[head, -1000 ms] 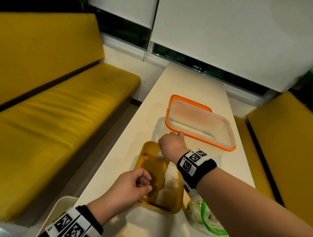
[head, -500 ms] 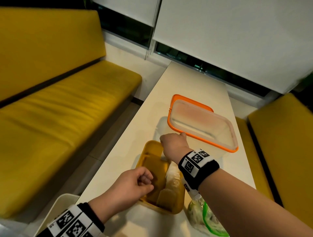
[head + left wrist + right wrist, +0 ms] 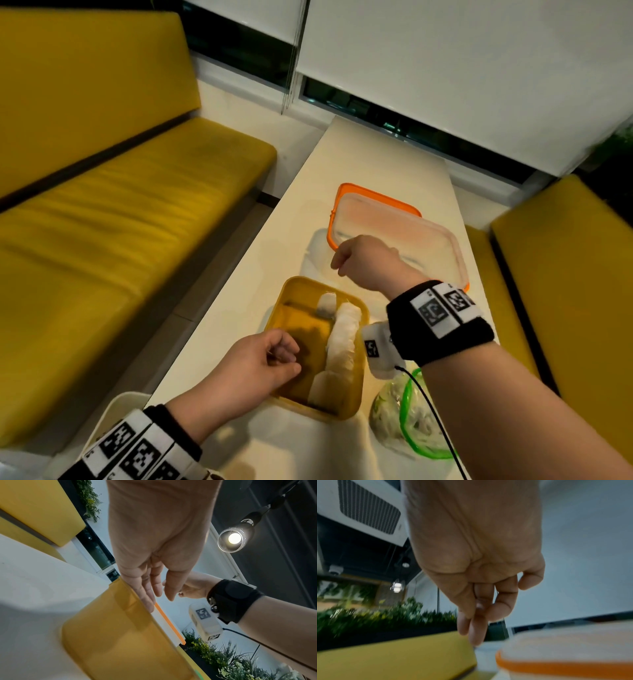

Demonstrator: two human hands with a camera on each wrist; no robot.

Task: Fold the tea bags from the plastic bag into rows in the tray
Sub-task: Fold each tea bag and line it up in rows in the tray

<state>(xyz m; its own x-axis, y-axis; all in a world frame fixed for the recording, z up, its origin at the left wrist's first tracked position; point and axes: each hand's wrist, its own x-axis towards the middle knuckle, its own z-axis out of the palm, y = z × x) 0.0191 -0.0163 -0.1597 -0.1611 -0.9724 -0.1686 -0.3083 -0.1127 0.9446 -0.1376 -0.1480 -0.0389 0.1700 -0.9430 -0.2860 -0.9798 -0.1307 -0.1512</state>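
Observation:
A yellow tray lies on the white table in the head view. A row of white folded tea bags runs along its right side, and one more tea bag lies at the far end. My left hand is at the tray's left rim, holding nothing. In the left wrist view its fingers touch the tray's wall. My right hand hovers above the tray's far end with its fingers hanging down and empty. The plastic bag with a green zip lies right of the tray.
A clear container with an orange lid stands just beyond my right hand and shows low in the right wrist view. Yellow benches flank the narrow table. A white object sits at the lower left.
My right hand has risen from the tray's far end towards the orange-lidded container, uncovering a tea bag lying there. The left hand has stayed at the tray's left rim.

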